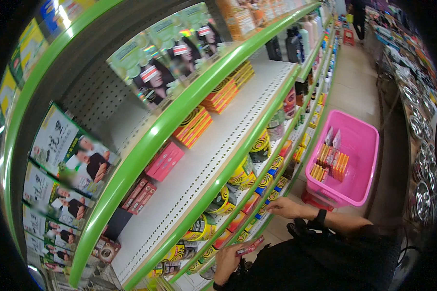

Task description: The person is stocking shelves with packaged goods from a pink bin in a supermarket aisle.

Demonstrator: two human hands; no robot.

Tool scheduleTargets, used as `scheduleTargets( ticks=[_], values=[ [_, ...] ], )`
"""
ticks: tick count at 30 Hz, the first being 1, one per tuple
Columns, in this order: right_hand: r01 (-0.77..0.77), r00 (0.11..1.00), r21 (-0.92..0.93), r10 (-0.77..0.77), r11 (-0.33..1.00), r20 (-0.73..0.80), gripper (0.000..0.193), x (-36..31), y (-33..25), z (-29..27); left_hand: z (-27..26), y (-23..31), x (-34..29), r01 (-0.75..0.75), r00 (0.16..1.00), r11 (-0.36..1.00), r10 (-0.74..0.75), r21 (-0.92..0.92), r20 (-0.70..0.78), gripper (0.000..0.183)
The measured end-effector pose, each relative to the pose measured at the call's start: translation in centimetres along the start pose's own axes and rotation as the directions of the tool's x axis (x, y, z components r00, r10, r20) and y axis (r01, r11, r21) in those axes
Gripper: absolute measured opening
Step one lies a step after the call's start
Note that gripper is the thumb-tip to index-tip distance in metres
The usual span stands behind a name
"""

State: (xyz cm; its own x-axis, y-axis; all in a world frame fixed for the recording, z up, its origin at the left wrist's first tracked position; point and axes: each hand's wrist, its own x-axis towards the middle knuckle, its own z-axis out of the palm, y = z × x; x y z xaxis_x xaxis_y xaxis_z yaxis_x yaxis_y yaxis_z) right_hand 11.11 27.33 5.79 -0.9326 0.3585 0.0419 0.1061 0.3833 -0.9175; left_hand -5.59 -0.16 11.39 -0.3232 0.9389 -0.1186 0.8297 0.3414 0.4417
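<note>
Stocking low shelf, both hands down by the bottom tiers.
Left hand (228, 262) fingers curled around slim red box (250, 246); right hand (285, 207) rests flat, fingers extended, on lower shelf edge (272, 216), beside pink basket (361, 160).

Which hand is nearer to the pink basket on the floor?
Right. The right hand reaches to the low shelf just below-left of the pink basket. The left hand is farther down-left, holding a small red box.
</note>
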Motion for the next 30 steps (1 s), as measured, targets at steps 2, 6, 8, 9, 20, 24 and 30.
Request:
scheduleTargets(
  ticks=[2,6,8,9,20,24,30],
  values=[
    [0.137,0.985,0.094,-0.146,0.986,0.088,0.027,0.8,-3.4,0.2,0.7,0.4,1.4,-0.047,0.995,0.999,0.046,0.011,0.084,0.03],
    [0.261,0.9,-0.133,-0.191,0.956,0.391,0.041,3.5,-4.6,2.6,0.8,2.6,4.1,-0.185,0.969,0.981,0.173,0.055,0.174,0.024],
    [0.092,0.785,-0.225,0.068,0.97,0.616,0.037,4.2,-9.1,2.9,1.2,2.7,4.8,-0.224,0.969,0.973,0.215,0.062,0.124,0.019],
    [-0.013,0.545,-0.35,0.3,0.937,0.783,0.035,4.3,-10.6,2.9,1.3,2.4,5.0,-0.18,0.973,0.978,0.162,0.105,0.165,0.018],
    [-0.007,0.79,-0.416,0.26,0.909,0.555,0.047,1.1,-7.4,3.8,2.3,3.9,6.1,-0.136,0.991,0.979,0.131,0.152,0.042,0.019],
    [0.056,0.805,-0.408,0.201,0.911,0.559,0.042,1.1,-7.4,5.1,2.5,3.5,5.2,-0.054,0.989,0.99,0.035,0.13,0.143,0.022],
    [0.063,0.826,-0.41,0.183,0.91,0.533,0.038,0.7,-6.4,5.3,4.8,1.3,4.4,0.0,0.995,0.975,0.022,-0.222,0.096,0.021]
  ],
)
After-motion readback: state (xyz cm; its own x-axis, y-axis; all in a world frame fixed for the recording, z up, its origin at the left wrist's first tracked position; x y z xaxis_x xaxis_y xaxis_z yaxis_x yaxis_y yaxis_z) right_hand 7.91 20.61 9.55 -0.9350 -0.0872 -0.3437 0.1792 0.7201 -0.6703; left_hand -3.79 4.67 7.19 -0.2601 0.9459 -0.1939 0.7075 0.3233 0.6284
